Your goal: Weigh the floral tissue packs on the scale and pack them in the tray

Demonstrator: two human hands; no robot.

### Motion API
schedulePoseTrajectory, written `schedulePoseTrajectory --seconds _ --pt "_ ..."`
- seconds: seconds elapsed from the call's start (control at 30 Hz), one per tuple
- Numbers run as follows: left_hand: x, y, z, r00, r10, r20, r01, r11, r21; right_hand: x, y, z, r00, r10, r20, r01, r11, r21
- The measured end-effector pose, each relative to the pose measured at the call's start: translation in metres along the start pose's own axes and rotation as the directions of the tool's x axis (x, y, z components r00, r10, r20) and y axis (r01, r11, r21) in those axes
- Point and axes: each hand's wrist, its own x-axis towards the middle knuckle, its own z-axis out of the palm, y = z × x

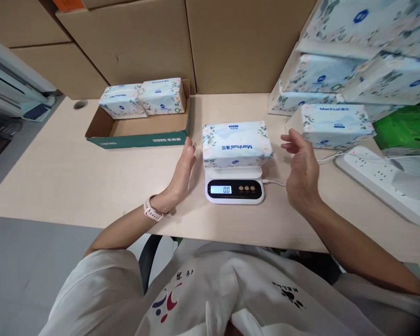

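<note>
A pack of tissues (236, 144) with blue lettering lies on a small white kitchen scale (234, 186) whose display reads 0.0. My left hand (180, 175) is open just left of the pack, fingers straight, not touching it. A white watch is on that wrist. My right hand (301, 168) is open to the right of the pack, fingers loosely spread, a short gap away from it. Neither hand holds anything.
A shallow cardboard tray (140, 133) at the back left holds two tissue packs (143, 97). Several more packs (339, 84) are stacked at the right. A white power strip (378, 175) lies at the right. Cardboard boxes (182, 42) stand behind the table (73, 177).
</note>
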Motion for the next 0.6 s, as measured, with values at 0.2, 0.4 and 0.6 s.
schedulePoseTrajectory --seconds 0.2,0.4,0.6 --pt "0.005 -0.012 -0.012 0.982 -0.187 -0.034 0.177 0.966 -0.189 -0.008 0.011 -0.005 0.990 -0.108 -0.093 0.115 0.991 0.074" --pt "0.004 0.011 -0.008 0.947 -0.302 -0.107 0.236 0.885 -0.402 -0.004 0.027 -0.005 0.978 -0.195 -0.073 0.201 0.975 0.089" --pt "0.005 0.017 -0.007 0.936 -0.338 -0.099 0.256 0.845 -0.470 -0.006 0.029 -0.001 0.986 -0.122 -0.110 0.137 0.979 0.149"
